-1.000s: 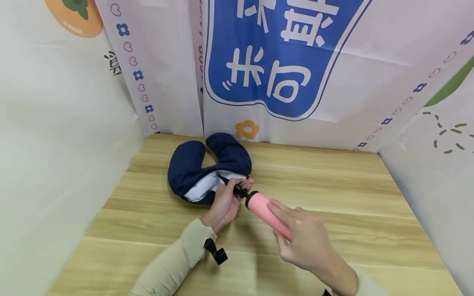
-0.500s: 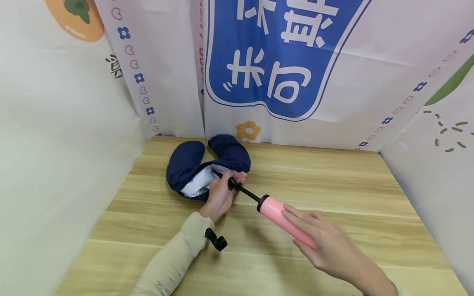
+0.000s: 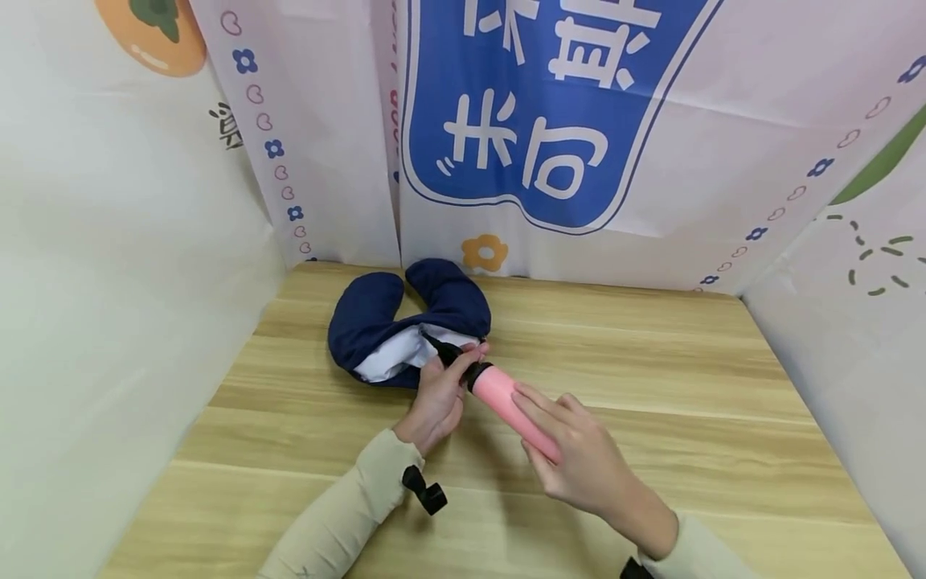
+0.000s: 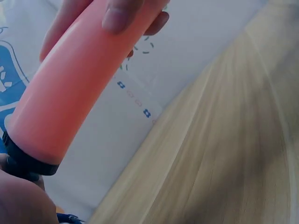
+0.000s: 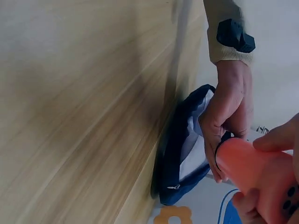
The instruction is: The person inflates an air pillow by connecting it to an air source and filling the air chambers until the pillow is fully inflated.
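A navy U-shaped neck pillow (image 3: pixel 365 310) lies at the back left of the table, its cover unzipped along the curved side. White lining (image 3: pixel 394 358) shows through the opening. My left hand (image 3: pixel 437 398) grips the black front end of a pink hand pump (image 3: pixel 510 406), whose thin nozzle (image 3: pixel 432 339) points into the opening. Around the pink barrel curls my right hand (image 3: pixel 589 454), lower and to the right. The barrel's black collar sits right up against the left hand, and no rod shows between them. In the right wrist view a zipper pull (image 5: pixel 174 187) hangs at the cover's edge.
The wooden table (image 3: pixel 651 378) meets a printed cloth backdrop (image 3: pixel 709 161) just behind the pillow. Cloth walls also rise at left and right. Black straps sit on both wrists, the left one (image 3: pixel 425 490) hanging over the table.
My right hand drew the pink barrel back, baring a long black rod, then pushed it forward again up to the left hand. The left hand keeps its grip near the pillow.
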A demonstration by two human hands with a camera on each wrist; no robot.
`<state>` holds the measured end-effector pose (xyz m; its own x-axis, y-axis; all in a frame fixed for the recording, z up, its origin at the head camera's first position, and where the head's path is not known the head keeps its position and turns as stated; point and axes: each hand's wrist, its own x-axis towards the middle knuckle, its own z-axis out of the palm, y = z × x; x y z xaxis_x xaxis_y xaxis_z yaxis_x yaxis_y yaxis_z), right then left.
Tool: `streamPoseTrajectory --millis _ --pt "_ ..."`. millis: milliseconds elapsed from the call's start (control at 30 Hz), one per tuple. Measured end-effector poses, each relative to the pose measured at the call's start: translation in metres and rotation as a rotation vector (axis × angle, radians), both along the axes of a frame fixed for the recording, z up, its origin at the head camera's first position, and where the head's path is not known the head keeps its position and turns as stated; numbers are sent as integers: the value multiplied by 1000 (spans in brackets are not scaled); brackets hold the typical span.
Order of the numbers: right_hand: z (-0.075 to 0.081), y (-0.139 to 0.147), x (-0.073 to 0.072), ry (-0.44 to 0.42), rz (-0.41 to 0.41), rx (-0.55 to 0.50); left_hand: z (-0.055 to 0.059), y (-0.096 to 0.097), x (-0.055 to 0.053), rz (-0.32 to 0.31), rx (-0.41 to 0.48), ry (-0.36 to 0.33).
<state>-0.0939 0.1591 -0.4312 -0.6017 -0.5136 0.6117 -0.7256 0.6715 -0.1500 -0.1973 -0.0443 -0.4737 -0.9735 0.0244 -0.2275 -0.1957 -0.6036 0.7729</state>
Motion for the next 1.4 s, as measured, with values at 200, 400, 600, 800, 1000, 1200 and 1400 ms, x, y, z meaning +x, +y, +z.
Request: streamPoseTrajectory --millis 200,400,600,800,1000,1200,1400 --pt "-2 14 8 -163 -7 63 -7 -12 -6 -76 27 0" --pt "28 49 42 -234 -5 83 1 -24 -12 -39 123 -1" --pt "56 62 59 -229 -51 102 9 -20 -6 -25 188 25" --pt "23 16 35 -67 -44 15 9 -7 7 -112 166 17" --pt "5 -18 13 -119 -89 16 13 -7 0 -118 73 46" --pt "13 10 23 -244 -60 115 12 -17 -12 -156 114 53" --pt "47 45 60 -246 -65 154 13 -29 -14 -109 166 24"
